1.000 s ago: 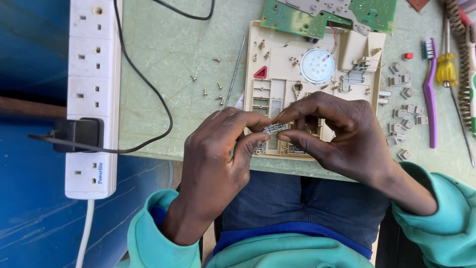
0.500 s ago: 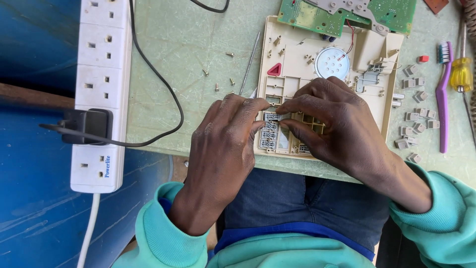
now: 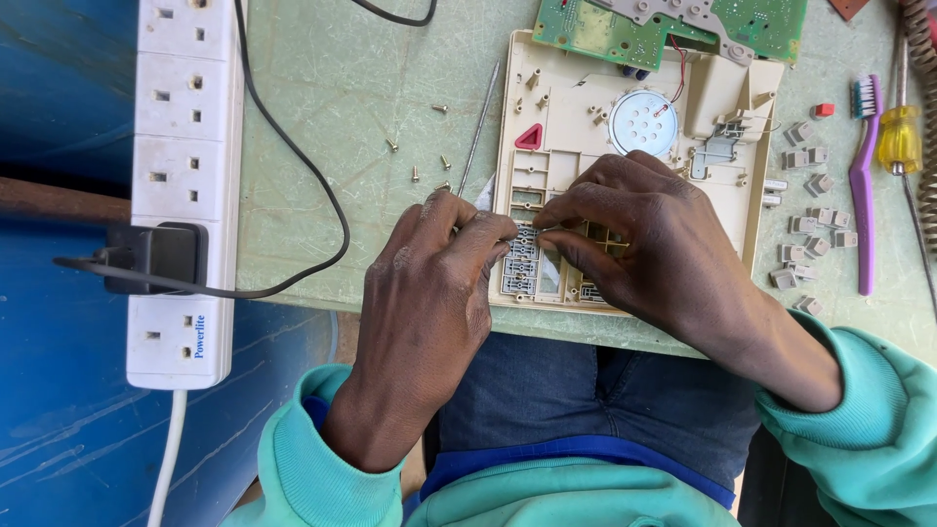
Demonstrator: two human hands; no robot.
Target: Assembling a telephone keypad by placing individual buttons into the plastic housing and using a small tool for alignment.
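Note:
A beige plastic housing (image 3: 586, 107) lies open on the green table, with a round speaker (image 3: 642, 124) and a red triangle piece (image 3: 530, 138) inside it. My left hand (image 3: 429, 293) and my right hand (image 3: 644, 244) meet over its lower grid section. Both sets of fingertips pinch a small grey strip (image 3: 545, 230) down against the grid. The fingers hide most of the strip.
A green circuit board (image 3: 625, 29) lies at the housing's top edge. Several loose screws (image 3: 415, 161) and a thin metal rod (image 3: 478, 127) are to the left. A white power strip (image 3: 185, 146) holds a black plug (image 3: 161, 256). Small grey keys (image 3: 810, 224), a purple toothbrush (image 3: 864, 195) and a yellow screwdriver (image 3: 898, 137) lie on the right.
Both hands have lowered the grey strip from just above the housing onto its grid section. The view has shifted a little closer.

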